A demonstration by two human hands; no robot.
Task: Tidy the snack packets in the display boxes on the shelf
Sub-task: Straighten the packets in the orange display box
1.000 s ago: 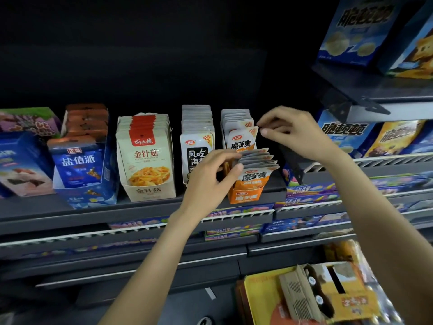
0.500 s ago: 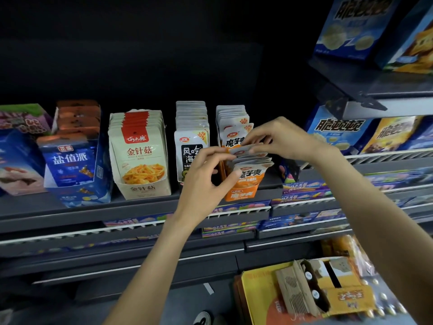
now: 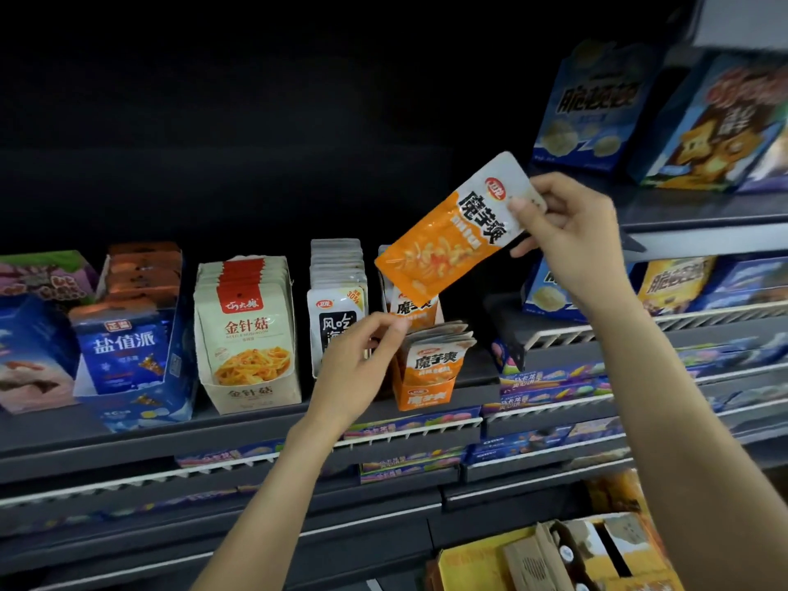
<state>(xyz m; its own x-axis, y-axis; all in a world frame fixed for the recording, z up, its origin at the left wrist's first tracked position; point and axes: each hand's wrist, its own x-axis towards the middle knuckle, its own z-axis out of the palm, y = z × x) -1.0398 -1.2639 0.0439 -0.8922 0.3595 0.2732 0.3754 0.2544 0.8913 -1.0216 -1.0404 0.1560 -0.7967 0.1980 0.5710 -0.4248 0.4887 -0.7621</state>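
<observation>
My right hand [image 3: 571,236] pinches the top edge of an orange snack packet [image 3: 447,236] and holds it tilted in the air above the shelf. Below it stands the orange display box [image 3: 422,386] with several matching packets leaning forward in it. My left hand [image 3: 358,368] rests against the left side of that box, its fingertips touching the packets standing behind. To the left stand a box of white packets [image 3: 337,305] and a beige box of mushroom packets [image 3: 247,334].
A blue snack box [image 3: 128,347] and purple packs [image 3: 38,279] fill the left of the dark shelf [image 3: 128,428]. Blue cracker boxes [image 3: 592,104] sit on the upper right shelf. Lower rails hold flat biscuit packs. An open yellow carton [image 3: 567,556] lies at the bottom right.
My right hand has pulled one orange packet out of the box and lifted it up and to the right. My left hand stays by the box.
</observation>
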